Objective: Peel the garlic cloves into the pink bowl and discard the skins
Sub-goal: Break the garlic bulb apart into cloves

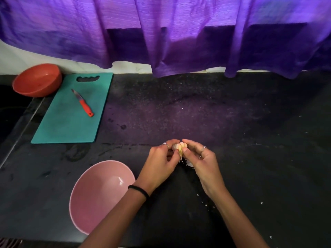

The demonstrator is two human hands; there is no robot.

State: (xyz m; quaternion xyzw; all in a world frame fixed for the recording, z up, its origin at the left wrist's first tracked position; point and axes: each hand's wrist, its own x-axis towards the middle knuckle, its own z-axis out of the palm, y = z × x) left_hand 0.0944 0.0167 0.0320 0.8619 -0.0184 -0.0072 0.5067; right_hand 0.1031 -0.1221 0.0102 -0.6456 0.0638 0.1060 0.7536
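Observation:
A small garlic bulb [180,146] with a dry stem hanging down is held above the dark counter between both hands. My left hand [161,163] grips its left side with curled fingers. My right hand [202,161] pinches its right side between thumb and forefinger. A scrap of white skin [189,163] shows just under my right hand. The pink bowl [96,196] stands empty at the lower left, partly covered by my left forearm.
A teal cutting board [71,111] lies at the left with a red-handled knife [83,103] on it. An orange bowl [37,79] leans behind the board. Purple curtain [179,36] hangs over the counter's back edge. Small white skin flakes [261,203] dot the counter at right.

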